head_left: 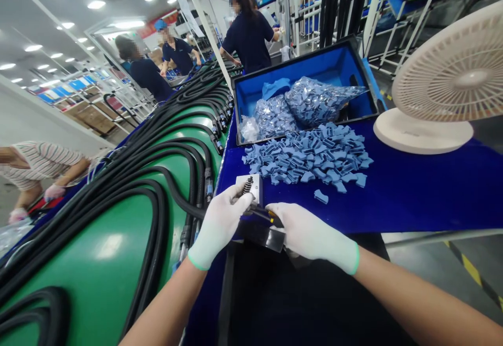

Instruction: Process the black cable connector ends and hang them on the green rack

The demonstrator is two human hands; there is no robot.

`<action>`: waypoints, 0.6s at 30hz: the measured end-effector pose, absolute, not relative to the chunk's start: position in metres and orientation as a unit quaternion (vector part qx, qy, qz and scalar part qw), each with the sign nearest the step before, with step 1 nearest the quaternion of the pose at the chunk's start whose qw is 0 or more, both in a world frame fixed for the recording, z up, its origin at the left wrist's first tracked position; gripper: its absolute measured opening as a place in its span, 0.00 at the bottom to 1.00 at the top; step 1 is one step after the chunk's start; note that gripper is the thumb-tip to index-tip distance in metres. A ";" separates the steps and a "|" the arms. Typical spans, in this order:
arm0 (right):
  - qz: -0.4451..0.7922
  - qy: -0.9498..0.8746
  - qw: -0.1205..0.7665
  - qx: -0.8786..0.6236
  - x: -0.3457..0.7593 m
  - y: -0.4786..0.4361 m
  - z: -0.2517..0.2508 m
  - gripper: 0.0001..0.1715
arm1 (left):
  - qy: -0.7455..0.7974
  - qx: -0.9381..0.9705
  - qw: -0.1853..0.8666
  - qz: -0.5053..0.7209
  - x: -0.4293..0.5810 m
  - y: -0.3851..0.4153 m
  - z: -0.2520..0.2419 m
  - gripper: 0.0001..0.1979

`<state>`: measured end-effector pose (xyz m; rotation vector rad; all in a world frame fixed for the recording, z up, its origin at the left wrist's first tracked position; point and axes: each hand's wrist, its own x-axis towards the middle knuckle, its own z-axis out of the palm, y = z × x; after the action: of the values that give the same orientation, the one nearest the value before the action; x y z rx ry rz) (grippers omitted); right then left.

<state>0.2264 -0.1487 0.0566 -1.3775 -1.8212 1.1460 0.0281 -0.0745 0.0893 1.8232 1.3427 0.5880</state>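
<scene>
Both my hands wear white gloves. My left hand [218, 223] is curled around the end of a black cable [184, 204], whose ribbed plug tip [247, 185] rests against a small white block [254, 186] on the blue table [412, 189]. My right hand [308, 233] is closed on a black block-shaped part [261, 231] at the table's front edge, with a yellow-marked piece next to its fingers. A pile of small blue plastic caps [310, 155] lies just beyond my hands, and one loose cap [321, 196] sits nearer.
A black tray with blue lining [341, 66] holds bags of blue caps [318, 100]. A white fan [451, 74] stands at the right. Several black cables lie on the green conveyor [106, 252] at left. Other people work further along the line.
</scene>
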 end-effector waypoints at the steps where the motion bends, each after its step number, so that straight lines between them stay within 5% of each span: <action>1: 0.434 -0.682 0.289 -0.512 0.227 -0.149 0.056 0.04 | 0.522 0.720 0.399 0.223 0.025 -0.073 0.089 0.21; 8: 0.380 -0.700 0.274 -0.538 0.225 -0.146 0.034 0.11 | 0.491 0.675 0.510 0.206 0.009 -0.066 0.080 0.30; 18: 0.279 -0.727 0.244 -0.577 0.213 -0.127 -0.001 0.03 | 0.537 0.684 0.436 0.232 0.019 -0.069 0.085 0.24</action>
<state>0.2126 -0.1266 -0.0010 -1.5767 -1.9868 0.7624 0.0186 -0.0688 0.0852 1.7025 1.3365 0.5781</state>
